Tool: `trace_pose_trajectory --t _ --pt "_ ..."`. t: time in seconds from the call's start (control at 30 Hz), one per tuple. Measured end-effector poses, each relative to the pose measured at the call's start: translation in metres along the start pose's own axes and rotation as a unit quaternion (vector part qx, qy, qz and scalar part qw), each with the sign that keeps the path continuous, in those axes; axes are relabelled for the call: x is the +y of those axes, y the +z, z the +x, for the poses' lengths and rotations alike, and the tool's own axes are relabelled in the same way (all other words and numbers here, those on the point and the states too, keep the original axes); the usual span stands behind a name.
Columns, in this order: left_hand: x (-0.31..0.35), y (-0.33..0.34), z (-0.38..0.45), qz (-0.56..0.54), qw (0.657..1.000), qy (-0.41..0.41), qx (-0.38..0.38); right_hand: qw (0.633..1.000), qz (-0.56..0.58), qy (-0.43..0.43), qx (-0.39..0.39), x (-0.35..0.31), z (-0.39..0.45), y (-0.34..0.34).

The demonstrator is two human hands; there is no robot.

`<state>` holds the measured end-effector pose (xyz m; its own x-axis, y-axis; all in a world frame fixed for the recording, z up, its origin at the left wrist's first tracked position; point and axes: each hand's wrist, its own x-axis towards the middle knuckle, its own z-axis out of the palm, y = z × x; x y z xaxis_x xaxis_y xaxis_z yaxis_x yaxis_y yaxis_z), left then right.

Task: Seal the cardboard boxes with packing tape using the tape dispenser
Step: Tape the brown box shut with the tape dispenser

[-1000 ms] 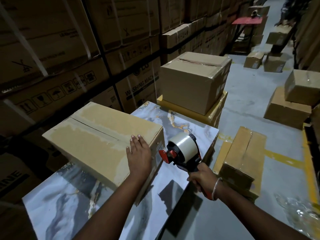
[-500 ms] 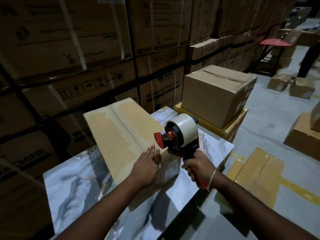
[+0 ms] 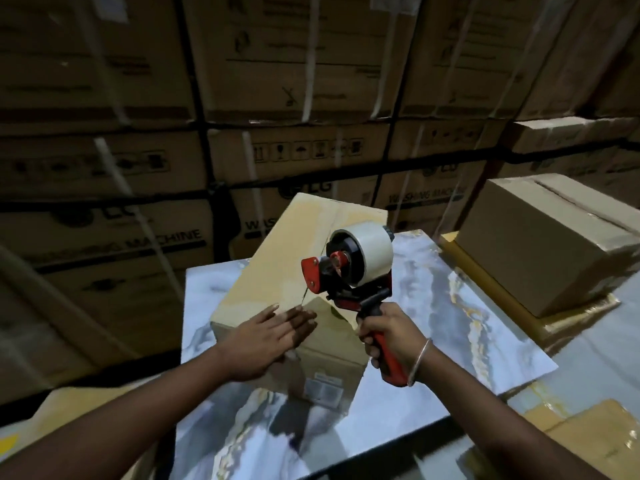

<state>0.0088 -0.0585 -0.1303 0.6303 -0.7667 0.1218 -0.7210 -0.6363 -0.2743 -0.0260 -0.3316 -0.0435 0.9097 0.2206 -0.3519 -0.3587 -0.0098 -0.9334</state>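
A long cardboard box (image 3: 277, 265) lies on the marble-patterned table (image 3: 460, 306), its near end toward me and its top seam running away. My left hand (image 3: 273, 336) rests flat with straight fingers on the box's near top edge. My right hand (image 3: 388, 336) grips the red and black handle of the tape dispenser (image 3: 353, 268), which carries a roll of pale tape. The dispenser is held upright just above the near right part of the box, its red front plate over the seam.
A second taped cardboard box (image 3: 540, 244) sits on a flat yellow carton at the table's right. A wall of stacked, strapped washing machine cartons (image 3: 294, 98) rises close behind the table. More cardboard (image 3: 588, 434) lies low at the right.
The box has turned so its length points away from me. My left hand stayed on its near end. The dispenser has come in over the box's near right side. My view swung left.
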Motion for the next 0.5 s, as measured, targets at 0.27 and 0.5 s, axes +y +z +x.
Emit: trace_pose_trajectory --t 0.27,0.5 --pt "0.043 0.01 -0.037 -0.203 0.931 -0.3 0.055 0.996 -0.027 0.029 -0.085 -0.003 0.04 0.02" --pt "0.109 0.004 0.038 -0.457 0.49 -0.671 0.318 0.984 -0.051 0.042 -0.166 -0.016 0.072 0.007"
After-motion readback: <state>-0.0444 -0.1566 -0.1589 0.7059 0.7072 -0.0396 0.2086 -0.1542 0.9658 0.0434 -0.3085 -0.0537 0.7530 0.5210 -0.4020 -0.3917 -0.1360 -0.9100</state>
